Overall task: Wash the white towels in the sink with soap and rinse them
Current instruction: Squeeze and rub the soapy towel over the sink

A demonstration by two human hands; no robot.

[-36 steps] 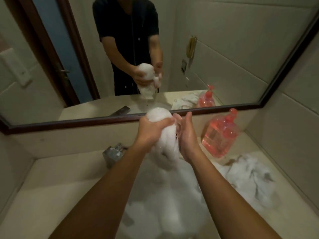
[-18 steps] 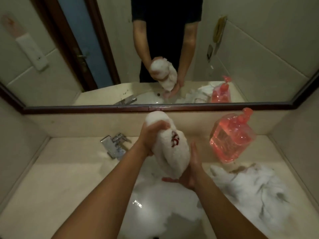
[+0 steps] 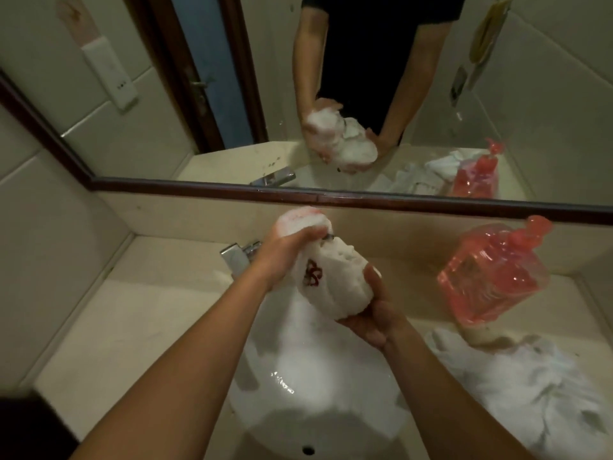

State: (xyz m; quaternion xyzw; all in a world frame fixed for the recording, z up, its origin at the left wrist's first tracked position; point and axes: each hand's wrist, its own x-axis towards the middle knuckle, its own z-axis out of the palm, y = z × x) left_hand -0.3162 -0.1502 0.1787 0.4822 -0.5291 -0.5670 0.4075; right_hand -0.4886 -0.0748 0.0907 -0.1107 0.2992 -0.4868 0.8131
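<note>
— So, held how?
— Bunched into a soft, sudsy roll: towel [image 3: 331, 280], white terry with a red emblem, gripped at its upper end by left hand [image 3: 285, 257], cupped from below by curled right hand [image 3: 371, 317].
— Underneath both hands?
— Smooth white sink [image 3: 315, 393], wet and glossy.
— Around?
— Beyond left hand, boxy metal faucet [image 3: 237, 257], partly hidden by that wrist. Right of right hand, pink soap bottle [image 3: 494, 273] in crinkled plastic; nearer, crumpled white towels [image 3: 530, 380] heaped on beige counter [image 3: 132, 327].
</note>
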